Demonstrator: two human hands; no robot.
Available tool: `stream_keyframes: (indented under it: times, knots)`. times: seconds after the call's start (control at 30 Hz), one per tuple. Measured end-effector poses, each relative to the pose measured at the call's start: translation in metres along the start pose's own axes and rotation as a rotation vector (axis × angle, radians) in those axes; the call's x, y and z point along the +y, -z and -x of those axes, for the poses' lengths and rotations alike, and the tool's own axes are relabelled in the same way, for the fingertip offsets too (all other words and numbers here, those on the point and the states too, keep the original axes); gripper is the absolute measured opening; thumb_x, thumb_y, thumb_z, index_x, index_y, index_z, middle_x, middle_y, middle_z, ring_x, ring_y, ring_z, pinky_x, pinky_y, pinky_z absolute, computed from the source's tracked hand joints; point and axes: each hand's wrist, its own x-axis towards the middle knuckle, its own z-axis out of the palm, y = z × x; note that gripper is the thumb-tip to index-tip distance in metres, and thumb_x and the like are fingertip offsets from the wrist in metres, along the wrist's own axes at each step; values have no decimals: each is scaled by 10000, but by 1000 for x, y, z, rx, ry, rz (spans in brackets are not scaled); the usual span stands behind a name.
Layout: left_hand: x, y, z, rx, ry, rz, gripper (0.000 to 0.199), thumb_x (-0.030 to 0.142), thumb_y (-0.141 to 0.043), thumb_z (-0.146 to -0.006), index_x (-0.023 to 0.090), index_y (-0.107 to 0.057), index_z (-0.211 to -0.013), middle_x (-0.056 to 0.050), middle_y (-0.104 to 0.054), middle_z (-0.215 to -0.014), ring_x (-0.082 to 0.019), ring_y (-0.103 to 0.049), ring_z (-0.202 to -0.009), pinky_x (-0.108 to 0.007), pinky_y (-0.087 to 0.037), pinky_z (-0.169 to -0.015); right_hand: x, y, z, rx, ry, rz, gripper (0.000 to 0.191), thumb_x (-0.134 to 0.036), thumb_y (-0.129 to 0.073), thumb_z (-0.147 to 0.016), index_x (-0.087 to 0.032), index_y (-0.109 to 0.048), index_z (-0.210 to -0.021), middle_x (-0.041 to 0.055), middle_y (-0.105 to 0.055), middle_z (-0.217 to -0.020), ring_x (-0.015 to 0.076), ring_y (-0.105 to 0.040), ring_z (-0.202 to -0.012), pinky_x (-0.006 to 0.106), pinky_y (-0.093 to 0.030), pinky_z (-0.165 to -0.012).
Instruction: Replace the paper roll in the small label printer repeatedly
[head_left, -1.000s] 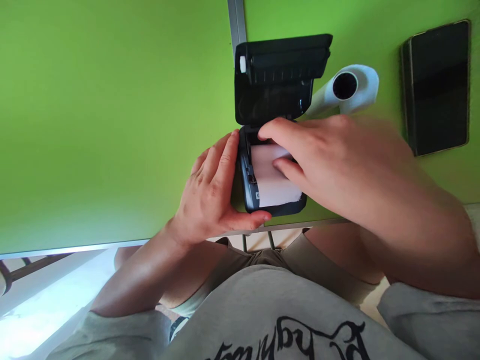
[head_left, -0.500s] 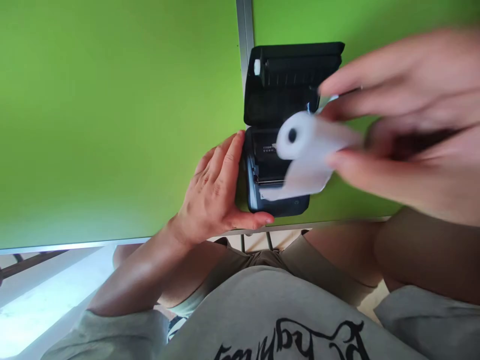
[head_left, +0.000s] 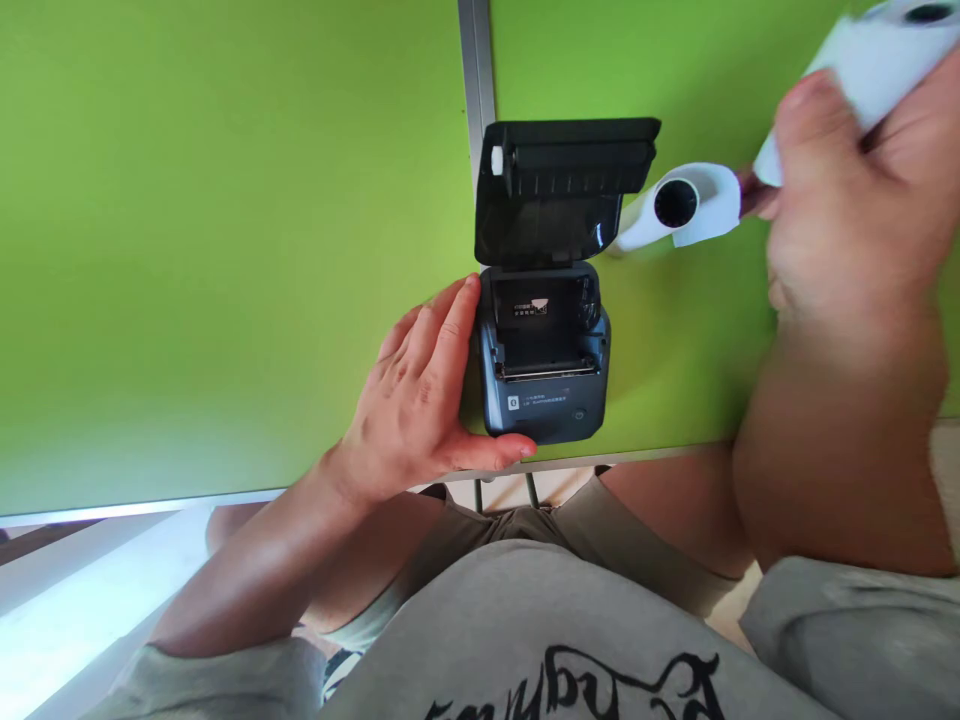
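A small dark label printer (head_left: 544,410) sits near the table's front edge, its black lid (head_left: 555,225) raised and its paper bay (head_left: 544,335) bare. My left hand (head_left: 420,395) braces the printer, fingers along its left side and thumb at its front corner. At the upper right my right hand (head_left: 847,190) is closed around a white paper roll (head_left: 877,75), partly cut off by the frame. A second white paper roll (head_left: 637,222), with a wide dark core and a loose flap, is right of the lid. My right fingertips reach its flap; whether they grip it I cannot tell.
The green tabletop (head_left: 225,250) spreads behind and to both sides of the printer. A grey metal seam (head_left: 478,80) runs across it behind the lid. The table's front edge (head_left: 187,503) lies close to my body, with my legs below.
My right hand has swung from over the printer to the upper right with a white paper roll, uncovering the printer's bay. The second roll shows fully now. My left hand stays at the printer.
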Motion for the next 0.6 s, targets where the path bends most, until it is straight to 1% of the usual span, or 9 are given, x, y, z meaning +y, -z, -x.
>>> stream_keyframes:
  times: [0.03,0.07,0.13,0.2,0.3,0.43,0.47,0.53,0.6]
  knots:
    - [0,0,0,1,-1,4,1250,959,-440,-791,106,-138,-1654,-257,-475,-1572,-391,-518,-1434,-489,-432,-1179,-5,-2,4,157,-26,-19,363,-354,-433,-996,-157,-555,-1275,167,-658,-1136,166,-626,-790,339,-566,-671]
    - [0,0,0,5,-1,9,1250,959,-444,-790,110,-140,-1655,-256,-478,-1570,-392,-521,-1430,-490,-434,-1177,-10,-3,7,181,-11,-9,313,-352,-511,-965,-149,-624,-1175,155,-693,-1066,186,-651,-841,347,-579,-756]
    - [0,0,0,13,-1,18,1251,957,-447,-790,112,-136,-1658,-256,-477,-1571,-398,-517,-1431,-497,-432,-1177,-16,-2,11,235,-23,-43,330,-406,-571,-943,-158,-652,-1145,150,-724,-1062,205,-682,-822,351,-577,-733]
    - [0,0,0,13,-3,21,1253,954,-452,-791,112,-123,-1660,-259,-472,-1576,-406,-510,-1436,-506,-431,-1176,-18,0,12,251,5,-65,387,-443,-555,-954,-152,-624,-1198,175,-730,-1107,221,-700,-825,359,-562,-707]
    - [0,0,0,2,-4,12,1255,947,-464,-793,105,-118,-1657,-267,-469,-1575,-403,-512,-1435,-505,-431,-1177,-20,0,10,207,36,-8,361,-341,-572,-935,-95,-617,-1196,204,-719,-1099,226,-695,-918,342,-534,-760]
    - [0,0,0,-1,-5,6,1249,948,-448,-800,97,-118,-1654,-273,-470,-1568,-393,-522,-1427,-499,-436,-1174,-26,-5,11,189,-9,105,325,-171,-624,-831,-92,-678,-1141,132,-714,-1009,177,-654,-855,304,-496,-779]
    - [-1,0,0,1,-8,7,1250,948,-447,-801,97,-118,-1654,-273,-470,-1569,-392,-520,-1429,-499,-435,-1174,-27,-6,12,172,-25,128,334,-164,-633,-821,-105,-682,-1146,119,-717,-1003,170,-648,-843,301,-487,-774]
    - [-1,0,0,5,-13,8,1253,947,-454,-799,91,-121,-1652,-275,-468,-1570,-391,-515,-1434,-494,-432,-1179,-27,-4,13,83,-81,186,384,-217,-666,-834,-133,-660,-1209,111,-731,-1048,180,-661,-877,314,-474,-771]
    - [0,0,0,9,-16,7,1255,944,-460,-798,80,-134,-1648,-280,-470,-1567,-388,-518,-1431,-487,-430,-1184,-29,4,14,-1,-101,237,483,-277,-670,-856,-146,-591,-1315,138,-721,-1188,218,-684,-994,341,-471,-786]
